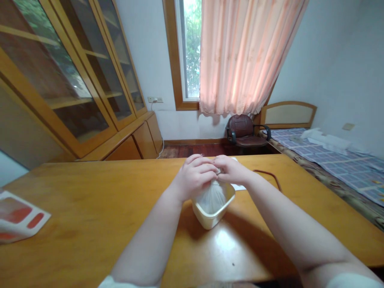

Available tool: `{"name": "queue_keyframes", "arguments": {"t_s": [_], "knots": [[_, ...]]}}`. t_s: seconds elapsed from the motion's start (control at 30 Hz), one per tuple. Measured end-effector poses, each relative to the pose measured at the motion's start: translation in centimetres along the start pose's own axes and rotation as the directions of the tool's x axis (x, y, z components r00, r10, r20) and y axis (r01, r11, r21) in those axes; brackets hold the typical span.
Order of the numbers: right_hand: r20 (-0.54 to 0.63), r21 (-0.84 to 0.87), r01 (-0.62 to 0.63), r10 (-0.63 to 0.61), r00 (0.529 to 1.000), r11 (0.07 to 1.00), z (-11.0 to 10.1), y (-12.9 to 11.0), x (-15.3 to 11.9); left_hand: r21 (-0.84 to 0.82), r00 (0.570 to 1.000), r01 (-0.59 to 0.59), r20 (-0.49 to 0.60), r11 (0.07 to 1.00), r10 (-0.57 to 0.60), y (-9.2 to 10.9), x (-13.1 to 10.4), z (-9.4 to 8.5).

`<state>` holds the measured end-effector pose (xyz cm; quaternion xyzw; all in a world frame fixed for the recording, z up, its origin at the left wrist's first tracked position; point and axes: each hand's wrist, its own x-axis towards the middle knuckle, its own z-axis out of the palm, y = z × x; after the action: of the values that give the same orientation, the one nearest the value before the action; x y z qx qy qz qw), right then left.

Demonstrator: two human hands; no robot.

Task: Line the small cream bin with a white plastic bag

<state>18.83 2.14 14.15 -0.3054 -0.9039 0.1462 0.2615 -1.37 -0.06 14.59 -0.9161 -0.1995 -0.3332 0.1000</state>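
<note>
A small cream-coloured plastic bin (210,220) stands on the wooden table in front of me. Inside it is a thin whitish plastic bag (212,198), its top gathered into a bunch above the rim. My left hand (196,174) is closed around the gathered neck from the left, fingers curled over it. From the right, my right hand (229,170) pinches the bag's twisted top between thumb and fingers. Both hands meet over the bin, and their fingers partly hide the bag's end.
The table (105,224) spreads to both sides. A white and red paper bag (21,218) lies at the left edge. Behind the right hand are a white sheet (239,187) and a reddish-brown curved strip (271,175). Beyond stand a chair (243,130), bed (330,148) and glass-doored cabinet (99,124).
</note>
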Motion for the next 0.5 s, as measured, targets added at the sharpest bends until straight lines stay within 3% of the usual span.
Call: {"name": "queue_keyframes", "arguments": {"t_s": [0.07,0.2,0.33,0.5], "knots": [[0.030,-0.005,-0.029,0.029,0.999,1.000,-0.5,0.5,-0.1,-0.023,1.000,-0.008,0.024,1.000,0.009,0.2,0.0,-0.2],[0.165,0.153,-0.154,0.129,0.978,0.976,-1.9,0.9,-0.2,-0.028,0.995,-0.034,0.096,0.999,0.037,0.7,0.3,-0.4],[0.305,0.264,-0.336,0.253,0.918,0.904,-2.8,1.0,0.1,0.004,0.986,-0.035,0.161,0.999,0.034,1.1,0.5,-0.5],[0.422,0.396,-0.515,0.347,0.837,0.760,-2.3,1.5,1.0,0.015,0.977,-0.026,0.214,1.000,0.022,1.5,0.8,-1.2]]}}
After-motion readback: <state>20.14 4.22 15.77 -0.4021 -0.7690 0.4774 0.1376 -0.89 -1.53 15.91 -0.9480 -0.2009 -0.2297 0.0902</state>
